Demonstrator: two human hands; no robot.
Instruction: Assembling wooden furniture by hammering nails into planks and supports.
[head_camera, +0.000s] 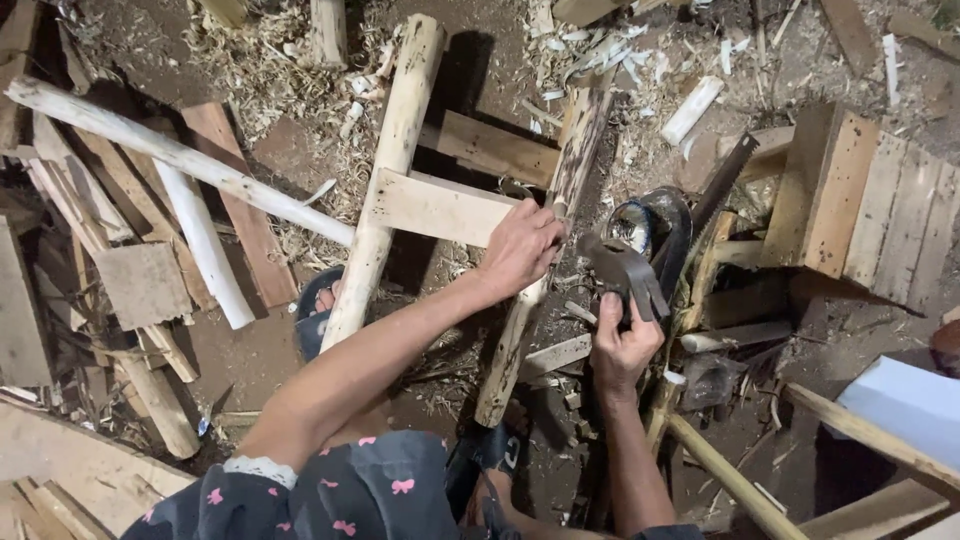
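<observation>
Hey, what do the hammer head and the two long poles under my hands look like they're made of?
The hammer head looks like dark, dull metal, probably steel, worn rather than polished. The poles look like raw, unfinished wood: pale peeled surfaces with knots, one darker and stained near the left hand. The right hand grips the hammer.

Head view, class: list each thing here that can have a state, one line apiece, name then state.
left hand: pinching something small against the right pole
right hand: gripping a hammer
hammer: raised, head near the left hand
crosspiece: lying across both poles
right pole: lying slanted, bark partly stripped
saw: lying unused
</observation>
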